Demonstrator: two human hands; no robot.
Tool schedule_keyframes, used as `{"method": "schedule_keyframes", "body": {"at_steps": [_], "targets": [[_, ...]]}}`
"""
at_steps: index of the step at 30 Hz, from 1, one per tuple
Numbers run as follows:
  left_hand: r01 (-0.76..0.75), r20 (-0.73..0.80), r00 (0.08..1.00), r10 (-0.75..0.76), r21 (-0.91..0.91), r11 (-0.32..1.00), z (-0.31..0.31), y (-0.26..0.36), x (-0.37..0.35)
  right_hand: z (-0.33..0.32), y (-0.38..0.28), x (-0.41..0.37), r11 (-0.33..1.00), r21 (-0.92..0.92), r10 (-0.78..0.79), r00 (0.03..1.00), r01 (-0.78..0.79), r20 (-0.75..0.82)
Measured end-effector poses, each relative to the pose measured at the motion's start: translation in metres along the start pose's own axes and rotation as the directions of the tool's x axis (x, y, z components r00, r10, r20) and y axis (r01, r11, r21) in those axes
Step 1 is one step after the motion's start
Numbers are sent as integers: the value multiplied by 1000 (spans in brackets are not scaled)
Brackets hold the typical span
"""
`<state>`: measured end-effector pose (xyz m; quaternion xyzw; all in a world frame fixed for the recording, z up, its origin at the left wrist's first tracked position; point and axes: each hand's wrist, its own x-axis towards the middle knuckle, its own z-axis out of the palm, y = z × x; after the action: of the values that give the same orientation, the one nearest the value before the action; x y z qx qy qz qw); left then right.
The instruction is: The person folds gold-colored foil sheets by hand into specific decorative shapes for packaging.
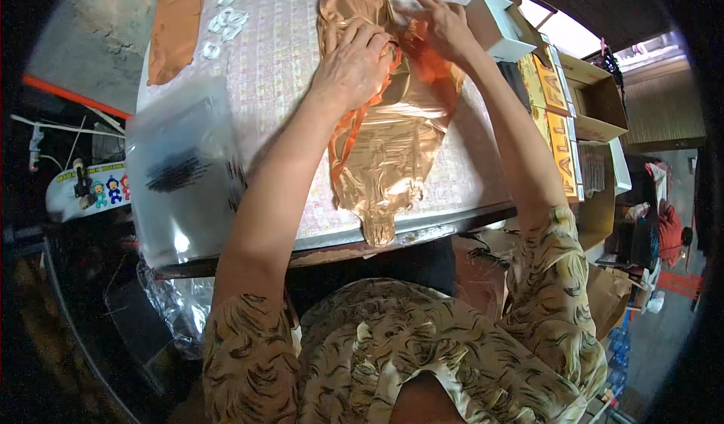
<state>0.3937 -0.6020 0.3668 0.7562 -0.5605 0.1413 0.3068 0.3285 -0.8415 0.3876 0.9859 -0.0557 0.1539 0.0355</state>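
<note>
A shiny gold foil balloon [392, 168], flat and uninflated, lies lengthwise on the table, its narrow tab toward the front edge. My left hand [353, 66] rests on its upper part with fingers laid over the foil. The thumb's grip is hidden. An orange, thin film-like strip [351, 134] runs out from under this hand along the foil's left side. My right hand [443, 28] is over the balloon's upper right, fingers apart and partly blurred. Beneath it, more orange film [428, 61] shows, also smeared by motion.
Clear plastic bags [181, 190] lie on the table's left. White coiled bundles [228, 23] and a folded copper-coloured foil piece [176, 28] are at the back left. A white box [498, 28] and yellow printed boxes [562, 153] stand on the right. A person in red [670, 232] is far right.
</note>
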Motion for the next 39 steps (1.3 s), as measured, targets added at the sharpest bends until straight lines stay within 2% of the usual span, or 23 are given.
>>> {"method": "schedule_keyframes", "body": {"at_steps": [2,3,4,6,9,14,16,18,23,26,34,39], "targets": [[42,24,999,-44,93,995,-1,3,0,-20,-19,-26,999,-35,31,998,-28,60],[39,23,999,-42,90,995,-1,4,0,-15,-13,-38,990,132,-49,997,55,-55],[65,59,996,-72,113,992,-1,5,0,-17,-11,-44,990,131,-46,997,53,-53],[115,127,983,-136,164,980,-2,5,-1,-18,-11,-55,998,56,-43,999,42,4],[129,142,980,-143,104,986,2,0,0,-31,-18,-64,1000,22,-7,999,7,34],[119,146,980,-138,132,984,1,0,0,-37,-28,-64,1000,-5,-21,1000,21,-1],[120,150,979,-138,120,985,0,1,0,-38,-37,-62,1000,-14,-10,997,11,73],[106,141,982,-126,144,984,-1,1,0,-33,-44,-61,1000,-8,16,997,-15,75],[107,130,983,-129,164,981,1,1,-1,-22,-45,-63,984,-168,-71,997,66,-27],[138,112,982,-153,129,982,0,3,1,-26,-48,-68,968,-238,-80,997,78,4],[50,108,992,-67,158,986,0,1,-2,-44,-64,-72,946,-301,-117,993,120,25],[54,95,993,-73,186,981,2,-1,-2,-39,-61,-71,921,-350,-170,985,174,41]]}}
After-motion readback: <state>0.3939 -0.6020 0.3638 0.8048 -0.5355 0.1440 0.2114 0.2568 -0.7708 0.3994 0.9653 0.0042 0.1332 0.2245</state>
